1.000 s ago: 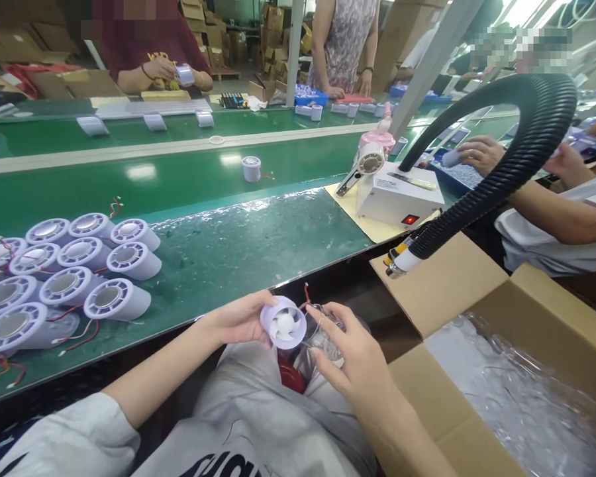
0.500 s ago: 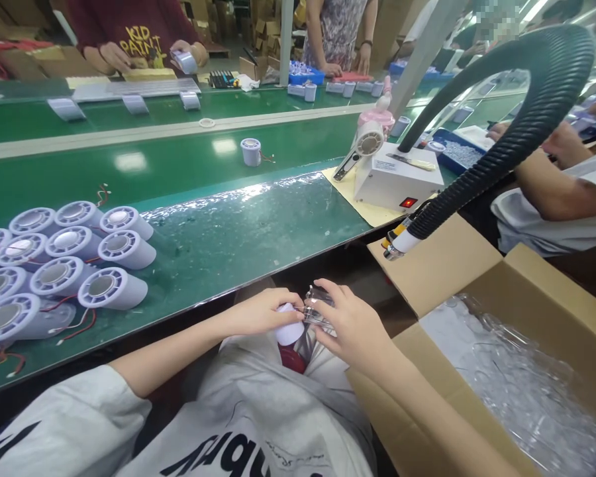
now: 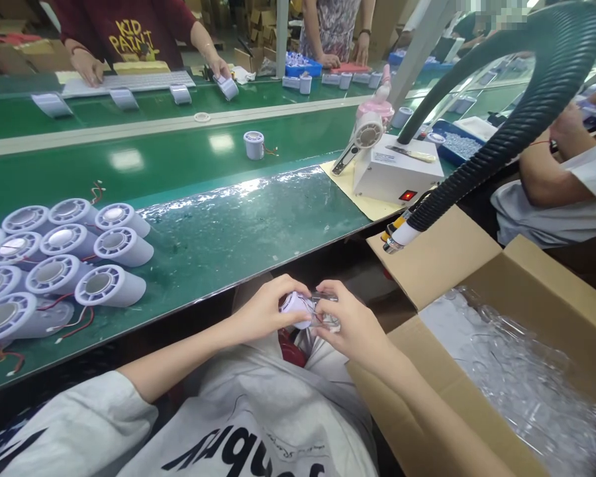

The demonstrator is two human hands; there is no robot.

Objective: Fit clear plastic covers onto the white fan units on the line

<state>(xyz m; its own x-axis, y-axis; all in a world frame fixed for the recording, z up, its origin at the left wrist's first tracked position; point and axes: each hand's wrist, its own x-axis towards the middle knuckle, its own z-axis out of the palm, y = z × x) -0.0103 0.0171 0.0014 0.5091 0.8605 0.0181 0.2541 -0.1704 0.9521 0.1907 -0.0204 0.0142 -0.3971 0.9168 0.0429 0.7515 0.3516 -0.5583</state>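
My left hand (image 3: 268, 308) is wrapped round a lavender cylindrical motor housing (image 3: 297, 309), its round ribbed end partly showing. My right hand (image 3: 347, 318) grips a clear plastic part (image 3: 326, 311) by its sides. The two pieces touch end to end above my lap, and thin red wires show near where they meet. On the bench to the left stand several similar lavender housings (image 3: 110, 289) with loose wires. One more housing (image 3: 253, 146) sits upright on the green belt.
An open cardboard box (image 3: 392, 397) of clear plastic parts (image 3: 516, 384) is at the right. A black flexible hose (image 3: 496, 139) arches over it from a white box-shaped device (image 3: 397, 173). A pink-and-white fan (image 3: 368, 134) leans there. People work across the belt and at the right.
The housing in my left hand has turned, showing its ribbed end, and meets the clear part. Across the belt, a person's hand has moved right with a lavender piece.
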